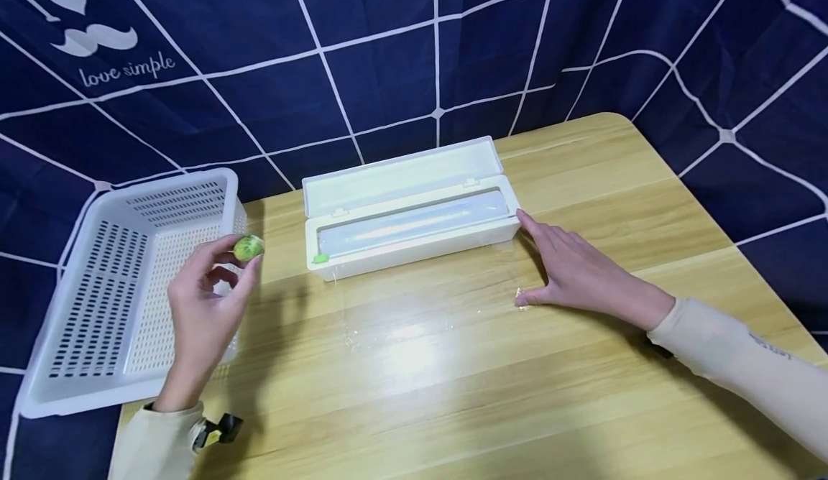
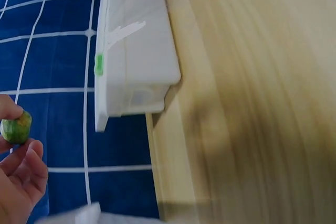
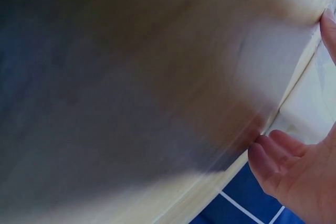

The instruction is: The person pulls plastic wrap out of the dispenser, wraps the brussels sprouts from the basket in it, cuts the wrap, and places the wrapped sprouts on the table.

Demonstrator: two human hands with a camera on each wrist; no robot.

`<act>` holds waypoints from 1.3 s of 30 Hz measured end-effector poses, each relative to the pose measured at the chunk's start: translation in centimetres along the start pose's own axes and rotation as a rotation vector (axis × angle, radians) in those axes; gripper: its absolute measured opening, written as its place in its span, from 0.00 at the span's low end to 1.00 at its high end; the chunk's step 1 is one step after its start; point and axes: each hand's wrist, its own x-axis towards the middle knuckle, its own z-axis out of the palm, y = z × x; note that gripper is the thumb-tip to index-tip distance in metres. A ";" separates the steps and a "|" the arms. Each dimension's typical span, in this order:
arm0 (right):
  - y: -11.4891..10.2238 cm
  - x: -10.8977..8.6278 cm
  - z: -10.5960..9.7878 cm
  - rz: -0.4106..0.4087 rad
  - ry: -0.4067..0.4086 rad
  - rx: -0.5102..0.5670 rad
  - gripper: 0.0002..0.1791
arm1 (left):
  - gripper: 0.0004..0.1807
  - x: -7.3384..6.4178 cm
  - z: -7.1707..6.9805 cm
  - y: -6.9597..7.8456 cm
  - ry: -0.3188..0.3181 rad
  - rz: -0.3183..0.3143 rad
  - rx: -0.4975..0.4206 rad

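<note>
Left grip point(image 1: 205, 311) on round sprout point(image 1: 247, 248), apparently.

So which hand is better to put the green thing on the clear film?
Probably the left hand: it pinches the green vegetable, while the right hand is at the edge of the film.

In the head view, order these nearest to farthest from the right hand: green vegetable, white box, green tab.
1. White box: its right end is by the right hand.
2. Green tab: at the box's left end.
3. Green vegetable: farther left, in the left hand.
</note>
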 end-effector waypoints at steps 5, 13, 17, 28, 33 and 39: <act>0.0 -0.1 0.0 0.001 -0.007 -0.006 0.83 | 0.22 -0.5 1.3 0.7 -0.017 0.045 -0.043; -0.1 0.0 -0.1 -0.003 -0.005 0.002 0.82 | 0.24 -1.9 3.5 1.4 -0.062 -0.001 -0.170; -0.1 -0.1 -0.1 0.008 -0.019 0.007 0.82 | 0.24 -2.5 4.6 1.5 -0.099 0.001 -0.190; -0.2 0.0 0.1 0.011 -0.009 0.010 0.82 | 0.24 -4.5 7.0 1.8 -0.154 0.043 -0.218; -0.4 0.1 0.2 0.018 -0.025 0.021 0.82 | 0.23 -5.4 8.0 2.0 -0.207 0.031 -0.237; -0.2 0.1 -0.2 0.013 -0.019 0.014 0.82 | 0.23 -6.2 10.1 2.4 -0.265 0.031 -0.248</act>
